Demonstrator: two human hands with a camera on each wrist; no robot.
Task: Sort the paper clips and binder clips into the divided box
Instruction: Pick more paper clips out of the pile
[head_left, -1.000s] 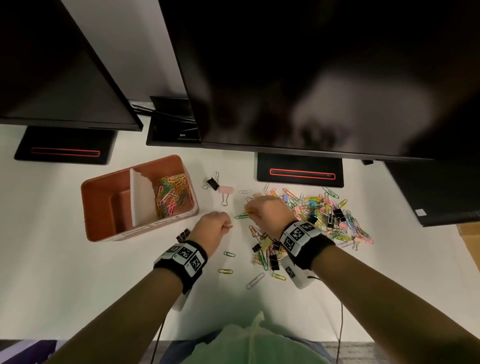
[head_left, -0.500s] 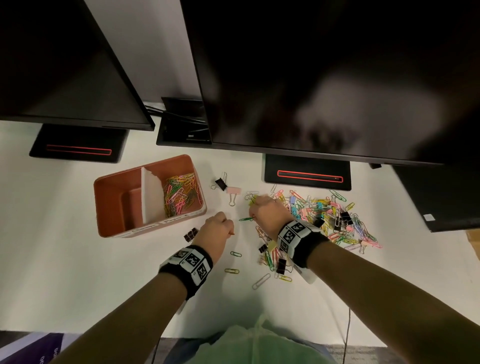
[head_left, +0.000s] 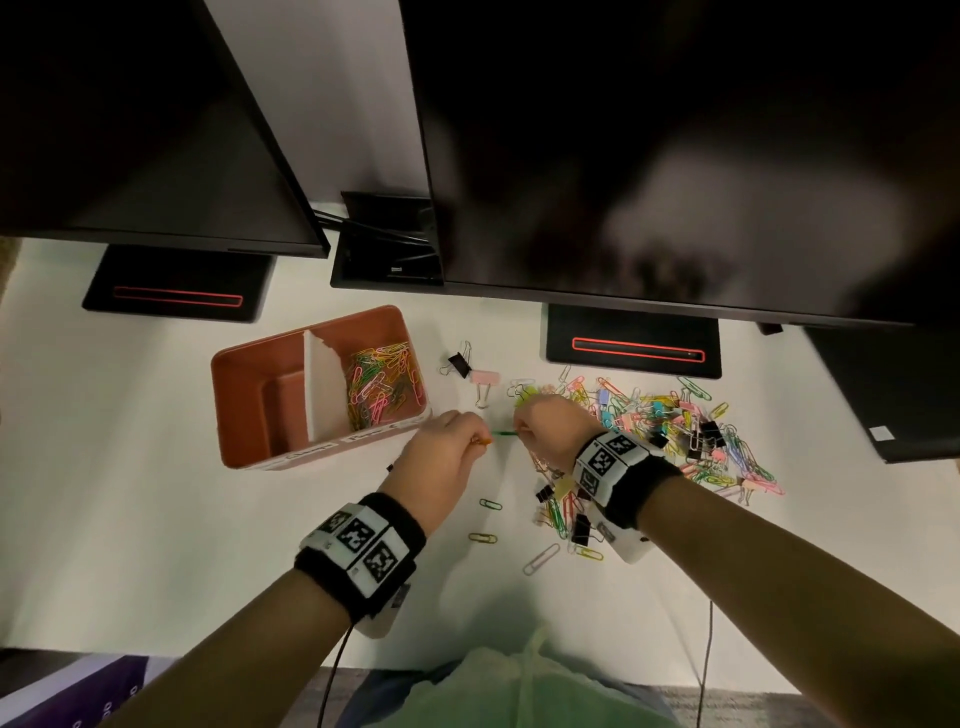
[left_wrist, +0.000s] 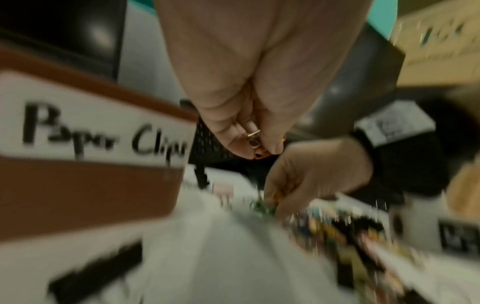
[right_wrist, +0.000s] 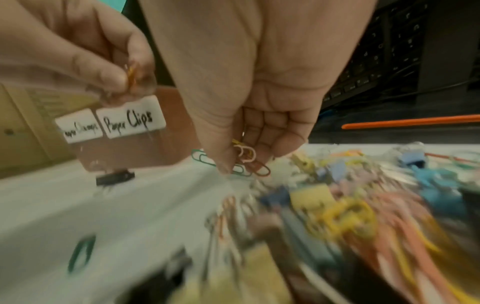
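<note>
Left fingers (left_wrist: 262, 131): curled tight, pinching an orange paper clip (head_left: 484, 440) with a silver one (left_wrist: 254, 133) against the thumb.
Left hand (head_left: 441, 457): at mid-frame of the head view, just right of the box's near right corner.
Right fingers (right_wrist: 262, 131): curled round a small bunch of paper clips (right_wrist: 246, 160), pink, yellow, red and green; the green clip (head_left: 503, 432) sticks out to the left towards the left hand.
Right hand (head_left: 553, 428): at the left edge of the pile, close beside the left hand; the clips of the two nearly meet.
Pile (head_left: 670, 431): mixed coloured paper clips and binder clips, spread on the white tabletop (head_left: 130, 519) right of centre.
Strays: a black binder clip (head_left: 458, 362) and a pink binder clip (head_left: 485, 379) between box and pile; a few single paper clips lower down.
Divided box (head_left: 244, 364): brown, left of centre; its right compartment holds coloured paper clips (head_left: 382, 382), and the white divider (head_left: 322, 384) stands upright.
Labels: the label under the right compartment (right_wrist: 131, 122) reads "Paper Clips".
Behind: dark monitors (head_left: 649, 130) across the top of the frame.
</note>
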